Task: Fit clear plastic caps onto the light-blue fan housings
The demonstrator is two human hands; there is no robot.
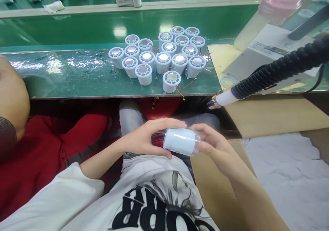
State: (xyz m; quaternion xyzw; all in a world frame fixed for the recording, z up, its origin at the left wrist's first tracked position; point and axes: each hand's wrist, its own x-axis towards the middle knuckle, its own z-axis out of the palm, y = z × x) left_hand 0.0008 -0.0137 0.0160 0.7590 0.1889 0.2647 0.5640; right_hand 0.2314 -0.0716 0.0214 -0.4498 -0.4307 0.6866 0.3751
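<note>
Above my lap, a pale blue plastic cup-shaped housing [178, 140] lies on its side between my two hands, with a clear cover [195, 142] around its right end. My left hand [149, 137] curves around its left end, thumb below and fingers above. My right hand [214, 143] grips the clear right end between thumb and fingers. On the green bench ahead stand several similar pale blue housings [163, 60] with round silver discs on top. Thin red wires trail from some of them. The nearest housing [171, 82] sits by the bench's front edge.
A black corrugated hose [277, 66] with a metal tip slants in from the right, before a grey metal box [257, 53] and a pink-capped bottle [280, 5]. An open carton [272, 118] with white sheets stands at lower right. Another person's arm [12, 101] is at left.
</note>
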